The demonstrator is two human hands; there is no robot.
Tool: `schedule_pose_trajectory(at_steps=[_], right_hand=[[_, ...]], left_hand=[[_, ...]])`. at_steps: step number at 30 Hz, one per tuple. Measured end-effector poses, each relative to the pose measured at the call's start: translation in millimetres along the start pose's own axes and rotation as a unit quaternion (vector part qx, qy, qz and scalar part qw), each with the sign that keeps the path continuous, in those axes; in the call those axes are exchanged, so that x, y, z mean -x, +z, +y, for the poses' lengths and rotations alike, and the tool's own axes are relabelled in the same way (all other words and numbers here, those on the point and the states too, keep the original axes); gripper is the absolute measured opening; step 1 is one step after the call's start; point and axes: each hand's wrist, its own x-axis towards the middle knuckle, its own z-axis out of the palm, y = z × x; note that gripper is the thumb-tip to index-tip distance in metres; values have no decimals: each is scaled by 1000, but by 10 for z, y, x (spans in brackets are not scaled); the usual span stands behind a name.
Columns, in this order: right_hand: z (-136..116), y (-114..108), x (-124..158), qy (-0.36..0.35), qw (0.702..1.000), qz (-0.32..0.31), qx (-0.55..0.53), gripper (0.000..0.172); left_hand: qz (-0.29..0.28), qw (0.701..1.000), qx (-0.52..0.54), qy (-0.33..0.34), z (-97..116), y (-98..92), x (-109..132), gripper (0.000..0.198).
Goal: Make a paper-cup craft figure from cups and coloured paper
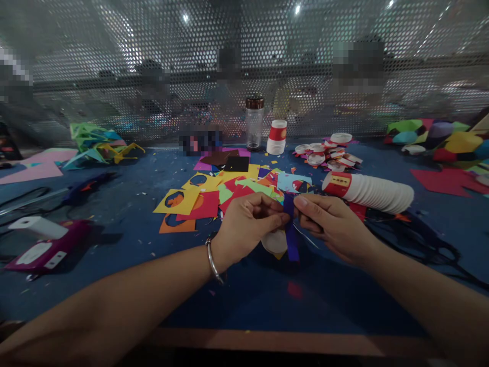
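A narrow dark blue paper strip (292, 243) hangs upright between my two hands, its lower end near the tabletop. My left hand (254, 221), with a silver bangle at the wrist, pinches the strip's left edge between thumb and fingers. From the other side, my right hand (324, 219) pinches the same strip near its top. Beneath my left fingers lies a pale round disc (275, 242), partly covered, with a bit of yellow paper under it. Beyond my hands is a heap of coloured paper scraps, including a yellow sheet with a round hole (175, 201).
A stack of paper cups (378, 192) lies on its side at right, near dark-handled scissors (428, 244). Further back stand a glass bottle (254, 125) and upright cups (276, 137). A glue gun (87, 186) and purple power strip (49, 247) lie left. Perforated metal forms the back.
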Motion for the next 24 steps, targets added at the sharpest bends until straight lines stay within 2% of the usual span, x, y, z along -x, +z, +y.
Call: schedule_pose_trajectory(at_steps=[13, 20, 24], right_hand=[[-19, 18, 20, 15, 999, -37, 6, 60], [3, -19, 10, 10, 999, -32, 16, 57], [-12, -30, 14, -7, 999, -26, 25, 61]], left_hand=[[-46, 995, 61, -67, -21, 54, 25, 39], [-56, 994, 52, -79, -3, 42, 39, 37], [-64, 994, 35, -81, -21, 29, 25, 29]])
